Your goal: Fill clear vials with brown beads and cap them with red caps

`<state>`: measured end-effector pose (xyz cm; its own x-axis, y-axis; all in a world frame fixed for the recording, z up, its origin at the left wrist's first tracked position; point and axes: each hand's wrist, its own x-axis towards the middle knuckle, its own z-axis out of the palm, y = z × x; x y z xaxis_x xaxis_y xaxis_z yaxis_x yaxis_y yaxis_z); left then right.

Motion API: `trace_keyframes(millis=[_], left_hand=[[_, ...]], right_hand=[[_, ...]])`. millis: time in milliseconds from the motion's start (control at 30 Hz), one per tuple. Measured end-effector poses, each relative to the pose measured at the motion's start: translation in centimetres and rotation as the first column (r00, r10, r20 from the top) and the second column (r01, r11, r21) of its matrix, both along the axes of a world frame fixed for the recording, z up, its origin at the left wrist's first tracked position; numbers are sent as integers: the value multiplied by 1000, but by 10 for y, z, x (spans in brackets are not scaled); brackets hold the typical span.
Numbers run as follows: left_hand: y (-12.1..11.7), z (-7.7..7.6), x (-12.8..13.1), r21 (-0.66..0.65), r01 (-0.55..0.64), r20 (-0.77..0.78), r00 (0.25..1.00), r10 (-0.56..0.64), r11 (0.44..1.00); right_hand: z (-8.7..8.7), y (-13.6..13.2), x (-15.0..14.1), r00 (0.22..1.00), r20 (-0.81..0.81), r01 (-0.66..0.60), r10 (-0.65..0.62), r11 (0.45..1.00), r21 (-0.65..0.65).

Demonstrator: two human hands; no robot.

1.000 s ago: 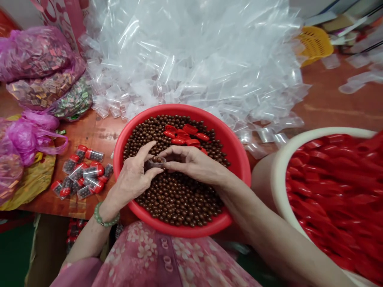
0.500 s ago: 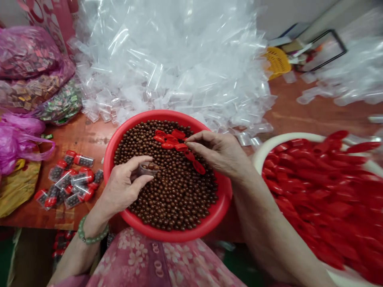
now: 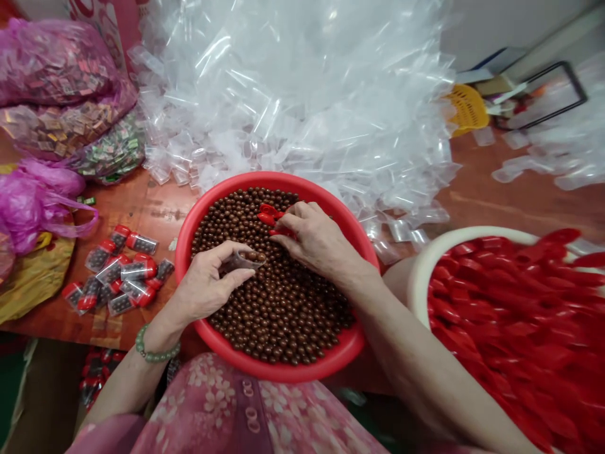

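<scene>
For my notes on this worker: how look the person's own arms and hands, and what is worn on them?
The left hand and right hand are bare, without gloves, and so are the forearms. A bracelet of round green beads circles the left wrist. A pink sleeve shows near the left elbow, beside a pink garment with pale blossom print.
</scene>
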<state>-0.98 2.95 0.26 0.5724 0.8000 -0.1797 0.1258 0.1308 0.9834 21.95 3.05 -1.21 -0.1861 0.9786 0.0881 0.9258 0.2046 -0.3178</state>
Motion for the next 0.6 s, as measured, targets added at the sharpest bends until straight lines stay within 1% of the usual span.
trace_keyframes(millis=[67, 133, 233, 300, 367, 400, 433, 467, 500, 533, 600], left_hand=[[-1, 0, 0, -31, 5, 25, 1000, -4, 1000], [-3, 1, 1, -73, 2, 75, 997, 3, 997], [-5, 2, 2, -151, 22, 163, 987, 3, 988], [-6, 3, 2, -197, 31, 195, 981, 8, 980], [-6, 4, 1, -210, 34, 194, 981, 8, 977], [-6, 5, 1, -211, 39, 188, 982, 1, 977], [-5, 5, 0, -213, 51, 183, 983, -11, 976], [-5, 5, -1, -219, 63, 182, 983, -23, 974], [-4, 5, -2, -225, 72, 184, 982, -30, 972], [-3, 5, -2, -232, 80, 188, 981, -36, 970], [-2, 4, -3, -234, 89, 199, 979, -42, 968]], right_hand=[[2, -3, -2, 999, -37, -4, 5, 1000, 31], [7, -8, -4, 986, -167, 25, -20, 999, 29], [13, -15, -7, 912, -392, 94, -119, 992, -85], [17, -18, -10, 824, -533, 111, -190, 978, -177], [22, -22, -15, 681, -691, 90, -242, 964, -248], [27, -23, -18, 599, -756, 75, -262, 959, -273], [32, -25, -20, 540, -796, 60, -273, 956, -287], [38, -27, -23, 521, -811, 38, -267, 956, -291], [43, -28, -26, 539, -807, 1, -240, 959, -284], [49, -29, -28, 577, -794, -54, -192, 961, -271], [56, -28, -33, 655, -753, -188, -66, 951, -246]])
